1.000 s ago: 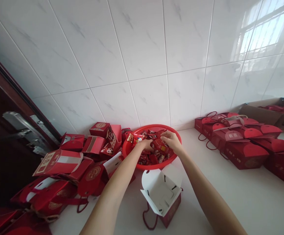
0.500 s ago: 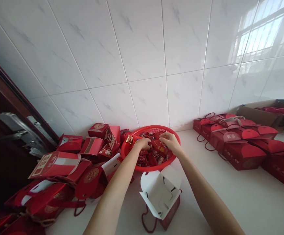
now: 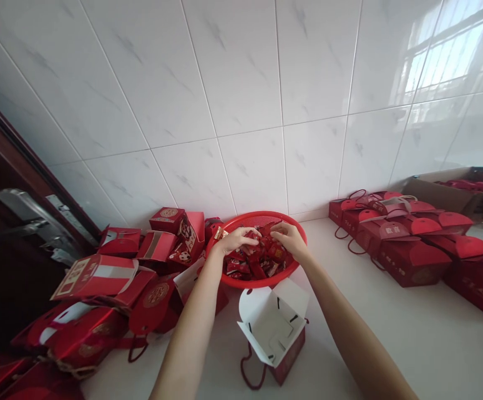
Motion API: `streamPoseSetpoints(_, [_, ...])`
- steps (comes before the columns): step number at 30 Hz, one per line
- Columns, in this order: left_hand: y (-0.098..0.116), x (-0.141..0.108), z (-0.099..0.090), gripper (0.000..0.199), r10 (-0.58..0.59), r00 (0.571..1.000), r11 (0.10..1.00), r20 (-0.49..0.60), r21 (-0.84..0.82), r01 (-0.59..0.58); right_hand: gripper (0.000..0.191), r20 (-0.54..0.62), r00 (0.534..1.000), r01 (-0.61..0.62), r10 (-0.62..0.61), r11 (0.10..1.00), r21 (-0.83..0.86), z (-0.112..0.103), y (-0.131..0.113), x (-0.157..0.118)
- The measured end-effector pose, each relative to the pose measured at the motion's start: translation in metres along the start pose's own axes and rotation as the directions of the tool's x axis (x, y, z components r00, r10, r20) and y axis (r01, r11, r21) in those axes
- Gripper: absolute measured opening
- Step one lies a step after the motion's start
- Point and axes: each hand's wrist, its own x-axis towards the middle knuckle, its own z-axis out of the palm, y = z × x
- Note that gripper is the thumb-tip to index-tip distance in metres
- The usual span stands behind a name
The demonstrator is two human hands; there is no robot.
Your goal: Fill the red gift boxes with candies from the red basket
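Note:
A red plastic basket [image 3: 262, 282] against the wall is filled with small wrapped candies [image 3: 241, 266], mostly red. Over its left part, my left hand [image 3: 238, 241] curls its fingers around red wrapped candies. My right hand [image 3: 290, 239] is over the right side, fingertips pinched among red wrappers; what they grip is hidden. In front of the basket stands an open red gift box [image 3: 291, 358] with a white inside, its flaps up and a dark red cord handle hanging at its left. No candies show in it.
Red gift boxes [image 3: 95, 278] lie piled at the left, beside a dark door with a metal handle [image 3: 29, 214]. Closed red boxes [image 3: 412, 261] with cord handles stand in rows at the right. Behind them is a cardboard carton [image 3: 453, 194] holding red items. A tiled wall [image 3: 250, 83] rises behind.
My left hand has lifted slightly and opened its grip's angle, with red wrappers now showing at its fingers. My right hand has shifted only a little. The open gift box stays in place.

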Motion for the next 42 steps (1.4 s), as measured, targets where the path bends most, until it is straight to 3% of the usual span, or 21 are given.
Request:
streamPoseSetpoints(7, [-0.003,-0.017,0.013,0.041,0.116,0.993,0.941,-0.036,-0.316,-0.121,0.018,0.109,0.994,0.019,-0.018,1.000,-0.009,0.000,-0.002,-0.001])
streamPoseSetpoints(16, [-0.008,-0.016,0.021,0.047,0.125,0.990,0.913,-0.072,-0.382,-0.143,0.032,0.330,0.944,-0.047,0.029,0.998,0.045,-0.001,-0.006,-0.004])
streamPoseSetpoints(24, [-0.011,-0.014,0.022,0.063,0.136,0.988,0.892,-0.073,-0.424,-0.154,0.020,0.253,0.967,-0.031,0.005,0.995,0.098,0.000,-0.003,-0.001])
streamPoseSetpoints(34, [-0.012,-0.012,0.022,0.053,0.163,0.967,0.864,-0.194,-0.445,-0.235,0.016,0.226,0.972,-0.094,0.061,0.986,0.139,0.000,-0.001,-0.001])
streamPoseSetpoints(42, [-0.007,-0.017,0.024,0.053,0.166,0.973,0.870,-0.159,-0.440,-0.220,0.013,0.250,0.967,-0.077,0.050,0.992,0.100,-0.001,-0.002,-0.001])
